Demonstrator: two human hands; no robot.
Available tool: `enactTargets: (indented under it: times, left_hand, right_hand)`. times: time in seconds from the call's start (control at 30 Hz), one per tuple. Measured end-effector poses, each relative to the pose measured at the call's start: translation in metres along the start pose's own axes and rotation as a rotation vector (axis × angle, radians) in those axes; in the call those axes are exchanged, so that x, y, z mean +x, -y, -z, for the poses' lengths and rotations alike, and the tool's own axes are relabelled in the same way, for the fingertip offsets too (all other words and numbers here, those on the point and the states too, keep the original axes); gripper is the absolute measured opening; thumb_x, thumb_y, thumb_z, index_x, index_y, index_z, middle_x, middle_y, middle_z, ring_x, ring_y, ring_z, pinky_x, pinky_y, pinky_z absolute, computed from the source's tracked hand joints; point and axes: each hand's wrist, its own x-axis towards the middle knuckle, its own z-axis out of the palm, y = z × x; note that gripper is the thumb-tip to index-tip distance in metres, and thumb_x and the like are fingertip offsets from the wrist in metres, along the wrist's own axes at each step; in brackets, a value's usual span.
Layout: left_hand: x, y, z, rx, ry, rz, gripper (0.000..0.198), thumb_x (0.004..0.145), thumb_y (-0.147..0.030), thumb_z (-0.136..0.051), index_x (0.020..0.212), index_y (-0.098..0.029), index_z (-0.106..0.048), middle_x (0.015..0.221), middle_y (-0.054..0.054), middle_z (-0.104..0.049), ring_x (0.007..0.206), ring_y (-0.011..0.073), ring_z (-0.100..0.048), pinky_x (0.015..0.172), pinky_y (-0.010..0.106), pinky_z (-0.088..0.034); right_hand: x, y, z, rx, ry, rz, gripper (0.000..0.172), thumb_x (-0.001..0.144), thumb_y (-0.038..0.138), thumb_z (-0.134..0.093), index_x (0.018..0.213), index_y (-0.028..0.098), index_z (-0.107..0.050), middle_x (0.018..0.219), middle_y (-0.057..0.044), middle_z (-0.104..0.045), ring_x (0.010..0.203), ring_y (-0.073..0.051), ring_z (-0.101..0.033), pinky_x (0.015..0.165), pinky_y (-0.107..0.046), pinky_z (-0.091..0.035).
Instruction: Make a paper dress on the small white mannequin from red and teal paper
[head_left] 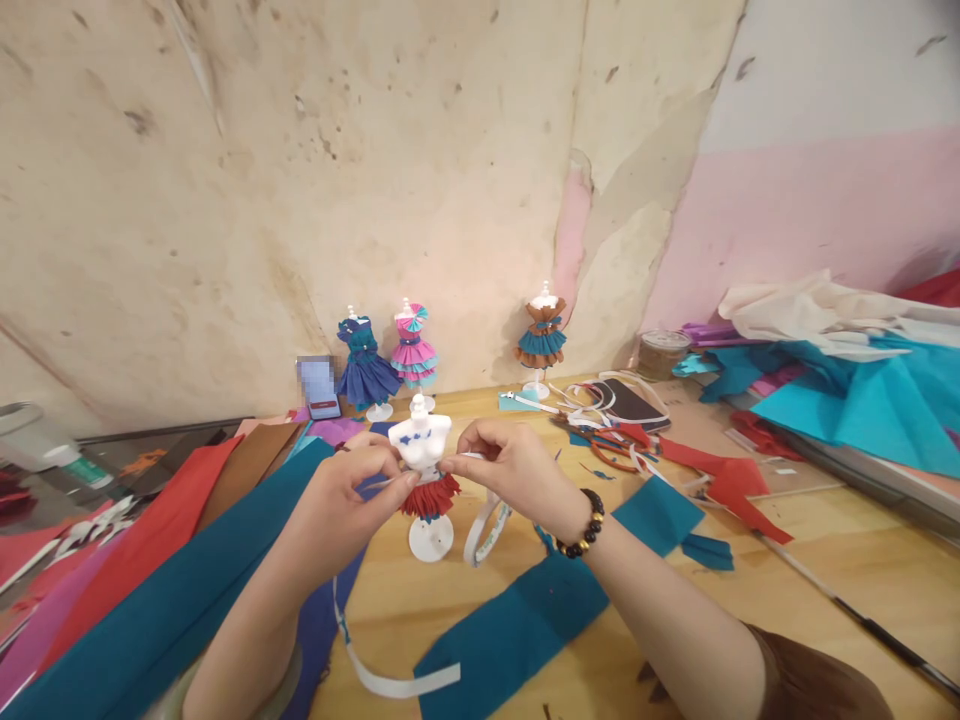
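A small white mannequin (421, 440) stands upright on a round white base (430, 539). It has blue marks across its chest and a red pleated skirt (431, 498) with some blue at the hem. My left hand (367, 485) pinches a thin white strip at the mannequin's left side. On the other side my right hand (506, 465) pinches the white strip close to the waist. One length of white tape (397, 686) hangs below my left hand and curls over the table; another loop (487, 530) hangs below my right hand.
Three dressed mannequins (365, 368) (414, 355) (541, 335) stand by the wall. A phone (319, 385) leans at the left. Orange-handled scissors (611, 450) lie at the right, near teal cloth (517, 635) and red scraps (739, 490). Fabric strips (172, 590) cover the left side.
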Motion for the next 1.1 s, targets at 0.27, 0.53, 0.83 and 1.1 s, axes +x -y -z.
enactTargets:
  times: [0.27, 0.53, 0.83, 1.1]
  left_hand:
    - [-0.002, 0.002, 0.004, -0.050, 0.033, 0.000, 0.032, 0.086, -0.035, -0.056, 0.059, -0.019, -0.056, 0.072, 0.002, -0.059, 0.070, 0.0152, -0.054, 0.068, 0.025, -0.045]
    - [-0.005, 0.006, 0.006, -0.242, 0.073, 0.012, 0.031, 0.084, -0.035, -0.060, 0.058, -0.018, -0.055, 0.074, 0.003, -0.062, 0.072, 0.0157, -0.057, 0.070, 0.028, -0.046]
    - [-0.009, 0.009, 0.008, -0.476, 0.155, 0.064, 0.027, 0.082, -0.034, -0.068, 0.061, -0.018, -0.063, 0.072, 0.004, -0.064, 0.071, 0.0164, -0.060, 0.069, 0.029, -0.048]
    - [-0.011, 0.004, 0.008, -0.629, 0.149, 0.102, 0.029, 0.078, -0.036, -0.075, 0.058, -0.018, -0.064, 0.063, 0.002, -0.062, 0.061, 0.0151, -0.058, 0.063, 0.030, -0.049]
  right_hand:
    - [-0.002, 0.006, 0.005, 0.027, 0.016, 0.157, 0.021, 0.088, 0.041, -0.068, 0.090, 0.021, -0.077, 0.074, -0.002, -0.073, 0.064, -0.013, -0.062, 0.062, -0.024, -0.047]
    - [-0.003, 0.010, 0.008, 0.196, 0.105, 0.154, 0.015, 0.088, 0.033, -0.068, 0.090, 0.023, -0.080, 0.081, -0.002, -0.077, 0.075, -0.015, -0.069, 0.066, -0.024, -0.052]
    - [-0.003, 0.015, 0.017, 0.334, 0.253, 0.116, 0.015, 0.083, 0.033, -0.073, 0.086, 0.020, -0.080, 0.083, -0.004, -0.076, 0.076, -0.016, -0.068, 0.068, -0.027, -0.053]
    - [-0.005, 0.017, 0.017, 0.466, 0.341, 0.037, 0.017, 0.081, 0.035, -0.074, 0.079, 0.018, -0.078, 0.078, -0.003, -0.073, 0.071, -0.014, -0.065, 0.065, -0.027, -0.051]
